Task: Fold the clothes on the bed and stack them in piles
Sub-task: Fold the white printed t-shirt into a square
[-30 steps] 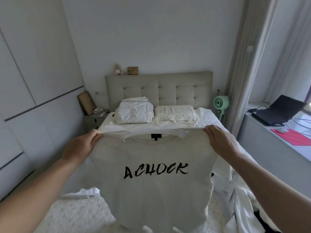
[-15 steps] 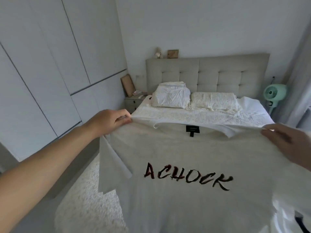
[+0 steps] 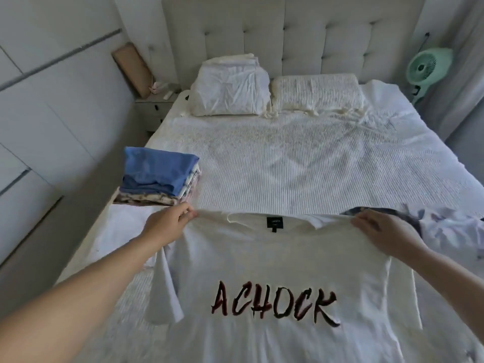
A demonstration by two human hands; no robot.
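A white T-shirt (image 3: 282, 260) with dark "ACHOCK" lettering hangs spread out in front of me, over the foot of the bed (image 3: 301, 163). My left hand (image 3: 167, 224) pinches its left shoulder and my right hand (image 3: 382, 231) grips its right shoulder, so the collar is stretched between them. A pile of folded clothes (image 3: 157, 176), blue on top and patterned below, sits at the bed's left edge just beyond my left hand. A crumpled white and dark patterned garment (image 3: 445, 226) lies on the bed to the right, behind my right hand.
Two pillows (image 3: 230, 87) lie against the padded headboard (image 3: 288, 35). A nightstand (image 3: 154, 106) stands left of the bed beside white wardrobe doors (image 3: 39, 100). A green fan (image 3: 427, 66) stands at the far right.
The view has tilted down toward the bed. Both hands have lowered the T-shirt toward the bedspread, still holding its shoulders; the folded pile has come into view.
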